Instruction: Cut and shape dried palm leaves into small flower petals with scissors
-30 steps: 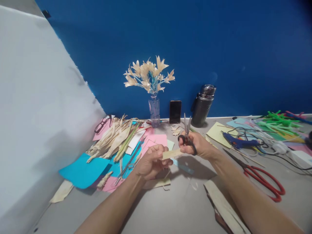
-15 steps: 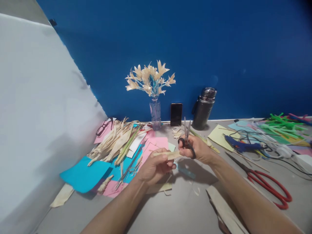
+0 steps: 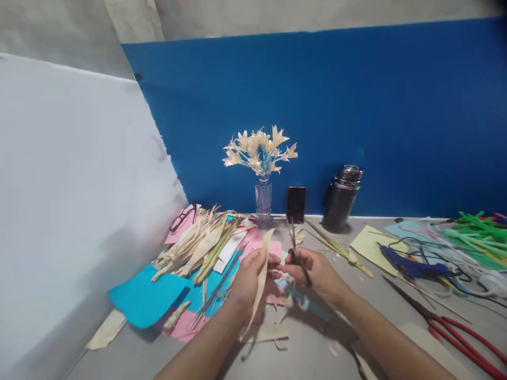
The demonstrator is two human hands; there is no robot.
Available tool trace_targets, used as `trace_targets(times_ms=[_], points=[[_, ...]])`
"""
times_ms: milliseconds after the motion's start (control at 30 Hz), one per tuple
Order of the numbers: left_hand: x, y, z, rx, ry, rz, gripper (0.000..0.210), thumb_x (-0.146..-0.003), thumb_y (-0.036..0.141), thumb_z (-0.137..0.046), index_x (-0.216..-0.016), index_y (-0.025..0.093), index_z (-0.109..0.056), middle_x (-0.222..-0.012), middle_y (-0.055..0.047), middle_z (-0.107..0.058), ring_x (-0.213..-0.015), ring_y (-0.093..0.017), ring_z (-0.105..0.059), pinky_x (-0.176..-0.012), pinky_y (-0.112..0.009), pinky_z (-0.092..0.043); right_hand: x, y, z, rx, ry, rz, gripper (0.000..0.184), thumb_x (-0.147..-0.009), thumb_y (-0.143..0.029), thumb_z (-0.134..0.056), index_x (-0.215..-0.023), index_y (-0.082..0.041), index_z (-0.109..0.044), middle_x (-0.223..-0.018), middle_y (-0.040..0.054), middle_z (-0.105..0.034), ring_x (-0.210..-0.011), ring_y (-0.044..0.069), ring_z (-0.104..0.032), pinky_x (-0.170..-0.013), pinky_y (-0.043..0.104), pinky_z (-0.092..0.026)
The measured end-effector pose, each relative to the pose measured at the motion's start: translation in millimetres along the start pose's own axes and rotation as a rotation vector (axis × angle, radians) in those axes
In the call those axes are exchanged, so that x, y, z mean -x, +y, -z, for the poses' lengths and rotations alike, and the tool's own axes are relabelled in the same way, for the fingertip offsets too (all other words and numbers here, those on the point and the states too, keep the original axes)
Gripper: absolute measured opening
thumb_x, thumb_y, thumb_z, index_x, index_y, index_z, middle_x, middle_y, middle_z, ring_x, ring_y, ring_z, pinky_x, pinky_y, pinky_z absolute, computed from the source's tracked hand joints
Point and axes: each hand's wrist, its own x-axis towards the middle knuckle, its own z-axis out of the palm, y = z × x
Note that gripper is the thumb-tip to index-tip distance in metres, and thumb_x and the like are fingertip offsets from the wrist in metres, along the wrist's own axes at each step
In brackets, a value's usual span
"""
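Observation:
My left hand [image 3: 250, 277] is closed on a long, pale strip of dried husk [image 3: 262, 282], which stands up past the thumb and hangs down along the wrist. Close beside it, my right hand [image 3: 312, 268] holds small black-handled scissors [image 3: 300, 264], their blades pointing up and away from me. The right fingertips almost meet the left fingers; whether they touch the strip I cannot tell. Beyond both hands, pale husk flowers [image 3: 259, 148] on blue stems stand in a clear vase [image 3: 263, 203].
A husk pile [image 3: 194, 240] lies on coloured paper at left, near glasses [image 3: 182, 217]. At the back stand a phone [image 3: 296, 204] and a dark flask [image 3: 342, 200]. To the right are a blue glue gun [image 3: 414, 264], red-handled scissors [image 3: 455, 332] and green pipe cleaners [image 3: 479, 232].
The husk strip has turned from lying level between my hands to running upright across my left hand. My right hand no longer touches its end visibly. The view has tilted up and leftward.

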Motion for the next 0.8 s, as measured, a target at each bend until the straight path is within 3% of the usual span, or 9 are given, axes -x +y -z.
trace_targets(times_ms=[67,200,333,467,600,700,800], points=[[-3.4,7.4,4.7,-0.103,0.009,-0.097,0.036,-0.077,0.047,-0.07,-0.075,0.012,-0.062,-0.07,-0.004,-0.065,-0.055,-0.011,-0.059,-0.056,-0.024,-0.047,-0.4,-5.9,14.9,0.037,-0.124,-0.033,0.046,-0.077,-0.056,-0.069,-0.094,-0.014,-0.063,-0.086,0.0056,-0.067,-0.06,0.01,-0.047,-0.055,0.024,-0.04],[-9.9,13.0,11.5,-0.221,-0.013,-0.226,0.034,-0.072,0.044,-0.075,-0.079,0.013,-0.064,-0.066,0.0,-0.062,-0.051,-0.009,-0.055,-0.052,-0.022,-0.043,-3.1,-11.1,43.2,0.168,-0.235,0.028,0.053,-0.08,-0.062,-0.064,-0.099,-0.012,-0.067,-0.094,0.0109,-0.069,-0.07,0.015,-0.054,-0.06,0.026,-0.042],[-10.0,13.1,14.8,-0.291,-0.079,-0.24,0.032,-0.075,0.044,-0.073,-0.08,0.014,-0.063,-0.066,0.001,-0.059,-0.052,-0.008,-0.053,-0.051,-0.021,-0.04,-4.3,-13.7,66.7,0.285,-0.289,0.073,0.055,-0.077,-0.064,-0.066,-0.097,-0.013,-0.073,-0.097,0.0121,-0.071,-0.089,0.023,-0.061,-0.073,0.03,-0.045],[-4.4,22.5,18.4,-0.387,-0.174,-0.257,0.029,-0.083,0.044,-0.065,-0.08,0.015,-0.06,-0.06,0.004,-0.053,-0.05,-0.007,-0.046,-0.05,-0.02,-0.037,-2.8,-18.3,85.2,0.307,-0.456,0.092,0.063,-0.074,-0.071,-0.064,-0.092,-0.012,-0.076,-0.085,0.0112,-0.072,-0.079,0.021,-0.062,-0.068,0.028,-0.044],[5.6,47.9,20.3,-0.623,-0.309,-0.241,0.032,-0.091,0.044,-0.055,-0.075,0.016,-0.056,-0.058,0.003,-0.05,-0.052,-0.007,-0.044,-0.051,-0.02,-0.036,0.8,-24.5,90.4,0.275,-0.638,0.084,0.075,-0.07,-0.077,-0.061,-0.098,-0.009,-0.076,-0.073,0.0097,-0.07,-0.062,0.015,-0.056,-0.058,0.025,-0.042],[17.5,70.7,19.0,-0.802,-0.394,-0.165,0.031,-0.092,0.043,-0.053,-0.077,0.016,-0.057,-0.06,0.004,-0.047,-0.054,-0.007,-0.044,-0.052,-0.02,-0.035,4.0,-27.9,88.1,0.227,-0.704,0.059,0.08,-0.065,-0.079,-0.063,-0.098,-0.008,-0.075,-0.072,0.0098,-0.069,-0.059,0.013,-0.054,-0.054,0.023,-0.04],[28.5,86.7,18.4,-0.892,-0.461,-0.117,0.03,-0.091,0.043,-0.055,-0.081,0.016,-0.06,-0.06,0.004,-0.045,-0.055,-0.007,-0.041,-0.052,-0.02,-0.032,6.7,-28.8,85.0,0.246,-0.731,0.011,0.074,-0.065,-0.074,-0.069,-0.098,-0.009,-0.075,-0.072,0.0084,-0.068,-0.059,0.012,-0.054,-0.053,0.021,-0.039]])
